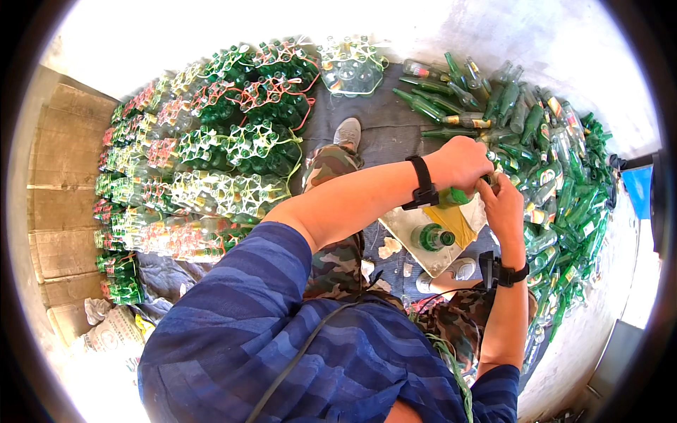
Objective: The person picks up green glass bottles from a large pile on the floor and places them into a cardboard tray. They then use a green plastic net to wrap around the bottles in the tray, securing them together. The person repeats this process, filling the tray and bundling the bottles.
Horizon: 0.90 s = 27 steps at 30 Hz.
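My left hand is bent over the neck end of a green glass bottle, its fingers curled and partly hidden. From the other side, the thumb and fingers of my right hand pinch at the same neck, where a dark round mouth shows between the hands. Exactly what the fingertips grip there is too small to tell. Below them, a pale board carries a second green glass bottle, upright and uncapped. A yellow strip lies on the board beside it.
Loose green and clear glass bottles lie heaped on the right. Rows of upright bottles, bound with red and pale-green plastic straps, fill the left. One strapped bundle of clear bottles stands at the far wall. Cardboard lines the left wall.
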Tool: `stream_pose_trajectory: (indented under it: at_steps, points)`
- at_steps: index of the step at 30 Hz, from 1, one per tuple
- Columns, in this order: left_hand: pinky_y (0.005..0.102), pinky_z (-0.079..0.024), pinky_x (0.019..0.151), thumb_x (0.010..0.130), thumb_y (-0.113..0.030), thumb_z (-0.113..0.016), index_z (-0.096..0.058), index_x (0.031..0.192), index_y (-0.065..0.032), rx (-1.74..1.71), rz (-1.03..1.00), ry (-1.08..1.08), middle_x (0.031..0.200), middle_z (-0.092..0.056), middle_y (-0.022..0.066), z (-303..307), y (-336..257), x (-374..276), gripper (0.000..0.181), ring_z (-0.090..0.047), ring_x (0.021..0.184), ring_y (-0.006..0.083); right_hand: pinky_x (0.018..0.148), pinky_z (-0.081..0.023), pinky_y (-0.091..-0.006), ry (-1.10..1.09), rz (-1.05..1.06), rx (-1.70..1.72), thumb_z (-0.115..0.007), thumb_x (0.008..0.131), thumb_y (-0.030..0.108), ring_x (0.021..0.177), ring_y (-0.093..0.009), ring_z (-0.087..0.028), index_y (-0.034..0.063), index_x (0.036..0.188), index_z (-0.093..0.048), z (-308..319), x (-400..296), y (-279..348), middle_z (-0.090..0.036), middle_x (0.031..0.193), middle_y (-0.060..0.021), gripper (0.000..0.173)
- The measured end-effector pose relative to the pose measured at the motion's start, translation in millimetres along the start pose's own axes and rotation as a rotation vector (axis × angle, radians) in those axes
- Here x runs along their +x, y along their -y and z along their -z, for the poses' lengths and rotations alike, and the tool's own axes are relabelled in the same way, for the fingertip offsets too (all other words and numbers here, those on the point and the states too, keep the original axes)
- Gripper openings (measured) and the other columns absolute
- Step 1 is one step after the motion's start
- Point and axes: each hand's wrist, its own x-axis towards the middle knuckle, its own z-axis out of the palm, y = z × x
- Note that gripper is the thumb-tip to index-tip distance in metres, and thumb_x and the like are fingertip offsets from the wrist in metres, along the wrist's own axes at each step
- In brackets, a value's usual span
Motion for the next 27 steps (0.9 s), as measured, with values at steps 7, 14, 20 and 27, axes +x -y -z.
stream_pose_trajectory:
  at_steps: [7, 14, 20, 27]
  points:
    - [0.0452, -0.057, 0.075, 0.067, -0.03, -0.089, -0.076, 0.099, -0.0184, -0.003, -0.016, -0.027, 0.092, -0.069, 0.0124, -1.7, 1.6, -1.2, 0.036, -0.072, 0.089, 0.0341, 0.068, -0.052, -0.0452, -0.059, 0.014, -0.107, -0.07, 0.093, 0.037, 0.074, -0.04, -0.068, 0.0008, 0.101, -0.067, -0.9, 1.5, 7.6, -0.07, 0.08, -0.0198, 0.038]
    - [0.0466, -0.056, 0.07, 0.08, -0.034, -0.078, -0.075, 0.096, -0.0174, 0.001, -0.01, -0.07, 0.089, -0.068, 0.013, -6.8, 8.7, 0.6, 0.023, -0.071, 0.085, 0.0339, 0.072, -0.053, -0.0537, -0.107, 0.048, -0.168, -0.064, 0.093, 0.032, 0.083, -0.047, -0.069, 0.004, 0.103, -0.065, -2.1, 1.6, 1.9, -0.071, 0.083, -0.0234, 0.03]
    - [0.0479, -0.055, 0.065, 0.091, -0.034, -0.067, -0.072, 0.094, -0.0167, -0.055, -0.021, -0.161, 0.079, -0.067, 0.0123, -4.8, 13.7, 3.0, 0.018, -0.071, 0.079, 0.0344, 0.074, -0.053, -0.0548, -0.086, 0.054, -0.261, -0.064, 0.094, 0.033, 0.084, -0.047, -0.069, 0.0054, 0.104, -0.063, -2.8, 0.6, -0.5, -0.071, 0.084, -0.0231, 0.029]
    - [0.0492, -0.054, 0.064, 0.1, -0.035, -0.058, -0.068, 0.093, -0.0148, -0.012, 0.001, -0.172, 0.077, -0.067, 0.0132, -6.0, 15.2, 5.8, 0.023, -0.07, 0.075, 0.0356, 0.074, -0.053, -0.0548, -0.085, 0.077, -0.296, -0.067, 0.094, 0.036, 0.084, -0.046, -0.069, 0.0044, 0.101, -0.062, -3.8, -1.2, -0.9, -0.072, 0.083, -0.0221, 0.033]
